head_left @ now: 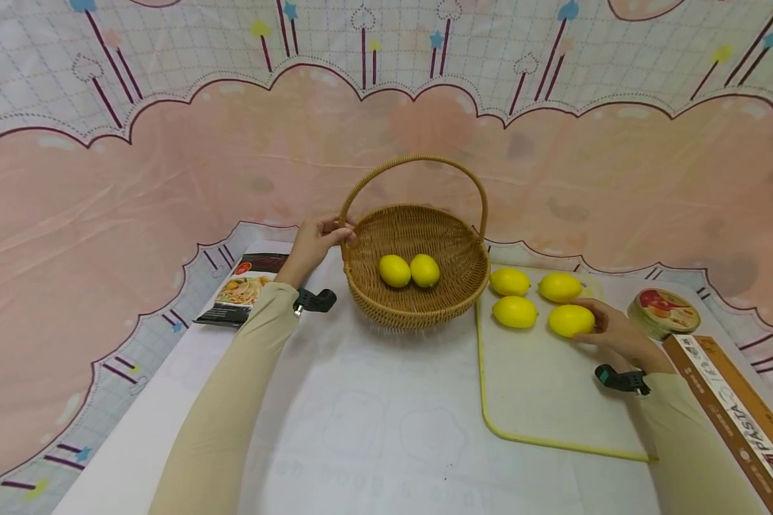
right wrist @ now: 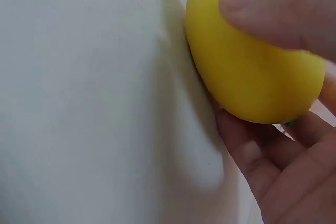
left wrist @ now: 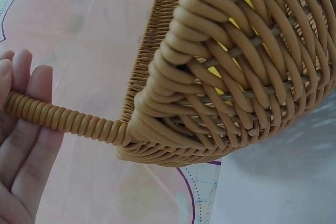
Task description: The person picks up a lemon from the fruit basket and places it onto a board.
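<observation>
A patterned cloth (head_left: 264,157) backs the white table (head_left: 348,400). Right of the basket (head_left: 419,315), the right hand (head_left: 618,332) pinches 1 lemon (head_left: 565,321); 3 more lemons (head_left: 514,312) lie close by on a board (head_left: 554,400). 2 lemons (head_left: 394,271) sit inside the basket, whose handle (head_left: 425,157) the left hand (head_left: 317,243) grips, probably to steady it. A packet (head_left: 238,292) lies left of the basket.

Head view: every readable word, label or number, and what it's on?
"PASTA": on the long box; the other characters on it are too blurred to read reliably.
Food packet: print too small to read.
Round container: lid print too small to read.
Table covering: lettering too faint to read.
</observation>
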`<action>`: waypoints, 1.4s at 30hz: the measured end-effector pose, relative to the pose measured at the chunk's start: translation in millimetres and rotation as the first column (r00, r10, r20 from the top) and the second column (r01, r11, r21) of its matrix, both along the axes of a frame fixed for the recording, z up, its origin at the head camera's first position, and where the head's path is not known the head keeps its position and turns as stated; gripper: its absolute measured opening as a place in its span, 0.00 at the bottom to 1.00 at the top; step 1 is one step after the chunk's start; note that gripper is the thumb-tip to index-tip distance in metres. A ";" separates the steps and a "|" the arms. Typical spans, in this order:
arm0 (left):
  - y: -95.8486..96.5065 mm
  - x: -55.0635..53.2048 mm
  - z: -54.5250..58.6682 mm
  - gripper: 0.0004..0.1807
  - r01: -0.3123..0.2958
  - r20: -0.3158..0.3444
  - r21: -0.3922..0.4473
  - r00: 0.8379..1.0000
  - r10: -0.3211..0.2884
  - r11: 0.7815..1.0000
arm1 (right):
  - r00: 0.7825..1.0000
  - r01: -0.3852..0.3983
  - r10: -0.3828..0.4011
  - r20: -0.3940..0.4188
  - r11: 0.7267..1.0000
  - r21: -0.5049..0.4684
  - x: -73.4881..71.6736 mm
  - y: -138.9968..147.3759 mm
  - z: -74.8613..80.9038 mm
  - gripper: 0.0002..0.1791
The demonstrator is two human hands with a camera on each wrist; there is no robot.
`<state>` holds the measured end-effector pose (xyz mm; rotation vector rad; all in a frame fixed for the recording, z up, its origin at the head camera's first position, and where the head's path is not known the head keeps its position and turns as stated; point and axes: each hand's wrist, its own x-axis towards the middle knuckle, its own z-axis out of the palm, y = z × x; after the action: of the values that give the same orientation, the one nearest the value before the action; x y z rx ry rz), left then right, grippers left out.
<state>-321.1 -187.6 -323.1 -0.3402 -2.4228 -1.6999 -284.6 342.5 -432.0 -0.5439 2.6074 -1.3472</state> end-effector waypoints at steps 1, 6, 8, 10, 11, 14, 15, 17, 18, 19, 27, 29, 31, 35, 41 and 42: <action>0.0 0.0 -0.2 0.16 0.000 0.002 0.001 1.000 0.000 1.000 | 1.000 0.011 -0.011 0.009 1.000 0.012 -0.5 -0.3 0.3 0.37; -0.1 -0.2 -1.0 0.16 -0.003 -0.004 0.005 1.000 0.003 1.000 | 0.998 0.051 -0.054 0.035 0.996 0.073 -3.8 -1.8 1.5 0.39; 0.1 -0.2 -1.0 0.16 -0.003 -0.013 0.003 1.000 0.003 1.000 | 0.998 0.055 -0.058 0.034 0.995 0.077 -5.1 -1.9 1.0 0.38; 0.5 -0.1 -0.6 0.16 -0.005 -0.022 0.001 1.000 0.005 1.000 | 0.998 0.054 -0.057 0.034 0.996 0.071 -6.0 -2.1 0.5 0.38; 0.6 0.0 -0.5 0.16 -0.005 -0.025 0.001 1.000 0.005 1.000 | 0.998 0.055 -0.057 0.035 0.996 0.070 -6.3 -2.1 0.4 0.38; 0.7 0.0 -0.9 0.16 -0.004 -0.032 0.008 0.999 0.004 1.000 | 0.997 0.059 -0.062 0.038 0.996 0.074 -6.8 -2.2 1.0 0.38; 0.8 0.0 -1.0 0.16 -0.006 -0.031 0.014 0.999 0.007 1.000 | 0.997 0.061 -0.064 0.041 0.995 0.076 -6.8 -2.4 1.5 0.38; 0.8 -0.2 -1.3 0.15 -0.011 -0.029 0.023 1.000 0.011 1.000 | 0.996 0.067 -0.071 0.046 0.994 0.085 -6.7 -2.9 2.4 0.38; 0.8 -0.2 -1.4 0.15 -0.014 -0.026 0.025 1.000 0.015 1.000 | 0.996 0.069 -0.074 0.049 0.994 0.088 -6.6 -3.2 2.9 0.38; 0.8 -0.3 -1.5 0.15 -0.017 -0.026 0.027 1.000 0.018 1.000 | 0.996 0.069 -0.074 0.052 0.994 0.090 -6.4 -3.6 3.3 0.38; -0.7 -1.0 -2.6 0.16 -0.018 -0.017 -0.004 1.000 0.018 1.000 | 0.994 0.072 -0.081 0.075 0.992 0.107 -4.3 -5.4 5.4 0.40; -0.7 -1.3 -2.3 0.15 -0.021 -0.012 -0.008 1.000 0.021 1.000 | 0.994 0.077 -0.085 0.072 0.991 0.111 -4.0 -5.8 6.0 0.41; -0.7 -1.3 -2.0 0.15 -0.023 -0.003 -0.008 1.000 0.023 1.000 | 0.994 0.081 -0.089 0.064 0.990 0.112 -3.7 -5.9 6.4 0.40; -0.2 -0.7 0.0 0.15 -0.020 0.007 -0.002 1.000 0.020 1.000 | 0.995 0.077 -0.083 0.058 0.992 0.105 -3.1 -5.3 7.0 0.40; 2.4 7.2 8.2 0.15 -0.018 0.014 -0.002 1.000 0.018 1.000 | 0.995 0.066 -0.073 0.073 0.994 0.092 -2.8 -2.5 7.1 0.40; 2.1 6.4 7.5 0.15 -0.018 0.014 -0.001 1.000 0.018 1.000 | 0.995 0.065 -0.071 0.070 0.993 0.096 -2.1 -2.2 8.1 0.40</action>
<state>-314.6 -185.6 -315.7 -0.3066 -2.4292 -1.6995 -286.7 340.2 -423.9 -0.3881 2.6356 -1.2322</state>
